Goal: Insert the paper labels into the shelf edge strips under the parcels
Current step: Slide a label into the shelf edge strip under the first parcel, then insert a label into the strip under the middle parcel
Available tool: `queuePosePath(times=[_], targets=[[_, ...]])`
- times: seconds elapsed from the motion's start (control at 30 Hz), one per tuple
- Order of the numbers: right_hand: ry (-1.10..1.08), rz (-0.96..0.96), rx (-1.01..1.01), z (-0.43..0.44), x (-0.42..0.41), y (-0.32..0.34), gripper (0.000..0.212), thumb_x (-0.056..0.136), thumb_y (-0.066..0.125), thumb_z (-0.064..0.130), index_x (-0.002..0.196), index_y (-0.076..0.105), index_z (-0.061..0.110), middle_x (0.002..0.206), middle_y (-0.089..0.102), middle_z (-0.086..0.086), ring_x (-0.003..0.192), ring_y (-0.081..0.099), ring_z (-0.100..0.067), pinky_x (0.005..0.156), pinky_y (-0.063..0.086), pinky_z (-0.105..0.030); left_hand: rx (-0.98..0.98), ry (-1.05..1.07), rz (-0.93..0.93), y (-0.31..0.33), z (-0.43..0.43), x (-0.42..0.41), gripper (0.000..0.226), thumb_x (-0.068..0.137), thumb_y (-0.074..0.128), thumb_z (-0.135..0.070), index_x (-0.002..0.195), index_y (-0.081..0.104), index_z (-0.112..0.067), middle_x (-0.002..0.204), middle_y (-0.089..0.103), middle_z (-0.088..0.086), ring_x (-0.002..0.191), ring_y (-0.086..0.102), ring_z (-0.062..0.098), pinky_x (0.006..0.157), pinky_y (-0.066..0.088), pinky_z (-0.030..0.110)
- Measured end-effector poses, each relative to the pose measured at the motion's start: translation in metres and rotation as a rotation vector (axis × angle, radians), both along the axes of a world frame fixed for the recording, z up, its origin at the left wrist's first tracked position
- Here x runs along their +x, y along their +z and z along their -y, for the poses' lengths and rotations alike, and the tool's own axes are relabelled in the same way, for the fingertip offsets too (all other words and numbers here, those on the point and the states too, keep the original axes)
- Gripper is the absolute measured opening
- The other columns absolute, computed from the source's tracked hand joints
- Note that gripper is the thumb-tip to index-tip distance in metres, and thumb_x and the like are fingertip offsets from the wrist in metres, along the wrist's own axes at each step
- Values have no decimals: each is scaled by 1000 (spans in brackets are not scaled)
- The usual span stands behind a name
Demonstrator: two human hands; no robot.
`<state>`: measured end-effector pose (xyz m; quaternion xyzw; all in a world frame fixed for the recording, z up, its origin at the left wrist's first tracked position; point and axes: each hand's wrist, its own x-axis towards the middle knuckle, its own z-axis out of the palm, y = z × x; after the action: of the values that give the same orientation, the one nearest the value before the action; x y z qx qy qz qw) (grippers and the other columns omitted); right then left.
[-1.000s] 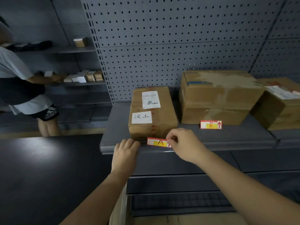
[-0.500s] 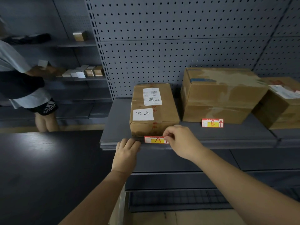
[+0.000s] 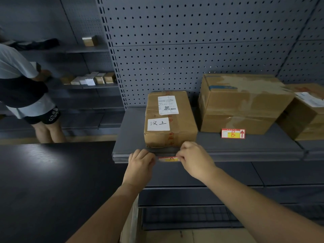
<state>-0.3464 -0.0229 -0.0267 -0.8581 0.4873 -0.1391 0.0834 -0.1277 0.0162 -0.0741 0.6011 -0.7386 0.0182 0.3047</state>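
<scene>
Label A [image 3: 168, 159] lies along the shelf edge strip [image 3: 245, 156], between the two sets of fingertips, just below the small parcel [image 3: 171, 120]. The right hand [image 3: 194, 159] pinches its right end with curled fingers. The left hand [image 3: 141, 163] curls its fingers over the strip at the label's left end; whether they touch the label cannot be told. Label B [image 3: 233, 133] sits well right of the right fingers, by the bigger parcel [image 3: 243, 104]

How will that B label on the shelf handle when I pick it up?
The B label looks like a thin paper slip: probably very light and floppy. A push would likely slide it along the smooth shelf. It probably creases easily, so pinch gently, as the right hand does the A label.
</scene>
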Motion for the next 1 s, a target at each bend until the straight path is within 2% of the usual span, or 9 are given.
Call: queuePosePath(times=[0.1,0.17,0.27,0.43,0.57,0.7,0.83,1.0], targets=[[-21,21,-64,-4,-3,-10,16,88,63,9,87,78,16,88,62,-4,88,59,-26,75,52,-39,-5,-15,-19,0,-1,-1,12,89,54,-19,80,60,-23,83,52,-9,80,44,16,73,41,35],[-38,51,-83,-5,-5,-10,14,89,65,13,89,78,18,86,64,-2,86,60,-25,75,52,-39,10,-10,-20,1,1,-1,11,89,56,-19,80,61,-23,84,52,-10,81,44,15,74,42,35],[-40,99,-76,-9,-7,-5,18,93,63,20,105,76,19,95,66,-1,92,59,-20,81,53,-37,46,1,1,3,2,1,6,85,66,-17,86,64,-23,88,55,-9,84,46,15,77,44,36],[-80,100,-6,-25,-28,10,25,95,58,25,116,71,21,109,64,2,103,57,-16,89,51,-33,14,-12,-36,22,-13,-10,18,82,72,-16,99,68,-20,96,62,-5,89,53,18,81,47,35],[-172,78,33,-37,-60,23,27,95,59,27,118,70,21,114,64,3,106,58,-16,88,50,-31,-49,-177,-52,41,-10,-52,17,82,72,-16,98,68,-20,96,63,-6,89,55,16,80,46,31],[-298,32,42,-46,-100,32,22,92,60,29,108,72,21,105,64,0,100,61,-21,83,53,-35,-4,-320,-87,55,2,-111,15,84,68,-19,100,66,-19,96,60,-6,92,52,12,83,43,24],[-407,10,73,-48,-142,43,27,94,60,31,118,68,22,114,63,-1,104,60,-21,88,52,-36,100,-339,-103,59,13,-158,16,89,62,-27,104,64,-22,99,57,-6,96,51,10,84,45,25],[-458,106,104,-21,-193,42,34,92,63,34,123,67,20,122,64,1,111,59,-16,94,50,-33,168,-265,-80,64,39,-198,16,90,60,-32,100,63,-21,98,58,-5,96,53,13,85,47,30]])
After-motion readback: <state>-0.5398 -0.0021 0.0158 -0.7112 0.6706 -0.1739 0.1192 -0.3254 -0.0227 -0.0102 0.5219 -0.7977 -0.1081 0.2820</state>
